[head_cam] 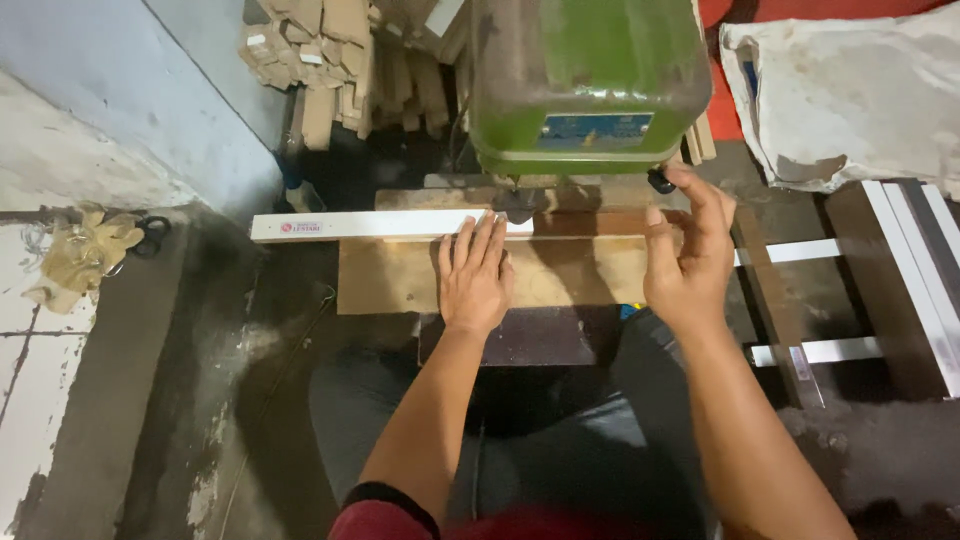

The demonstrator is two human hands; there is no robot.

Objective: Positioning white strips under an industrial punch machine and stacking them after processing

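A green drill press (585, 85) fills the top of the view, its bit housing hanging over a wooden counter (400, 278). To the right lies a crumpled grey sack (850, 95), with loose white strips (915, 270) near it on the floor. Stacked wooden offcuts (320, 60) sit behind the machine on the left. A long white strip (365, 225) lies across the back of the counter, passing under the bit. The left hand (475, 280) lies flat and unclenched on the counter, fingertips touching the strip. The right hand (690, 255) is raised, fingers loosely curled, forefinger at a small black knob (660, 182), gripping nothing clearly.
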